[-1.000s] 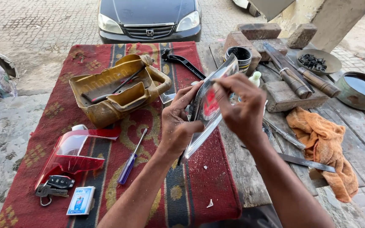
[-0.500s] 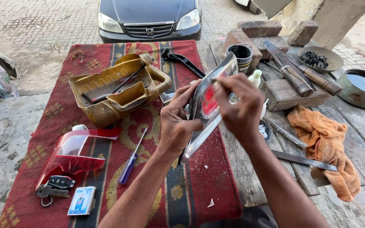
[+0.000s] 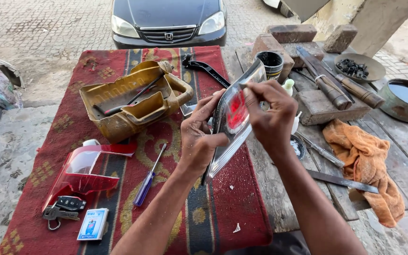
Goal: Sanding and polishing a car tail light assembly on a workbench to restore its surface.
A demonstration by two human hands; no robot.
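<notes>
My left hand (image 3: 199,134) and my right hand (image 3: 272,115) together hold a car tail-light housing (image 3: 234,118), a silvery reflector piece with a red inner section, tilted upright above a red patterned rug (image 3: 119,208). The left hand grips its left edge from below. My right hand grips the upper right side, fingers curled over the rim. On the rug to the left lie a red tail-light lens (image 3: 83,167), a blue-handled screwdriver (image 3: 148,177) and a yellowish plastic housing (image 3: 131,99) with a tool inside it.
Car keys (image 3: 64,208) and a small blue-and-white box (image 3: 93,223) lie at the rug's near left. An orange rag (image 3: 367,163), metal blades, a black cup (image 3: 272,63), bricks and a water basin (image 3: 404,99) sit on the wooden table at right. A dark car (image 3: 166,21) is parked beyond.
The hands have shifted slightly on the housing, which is now tilted a little more upright. Nothing else has moved.
</notes>
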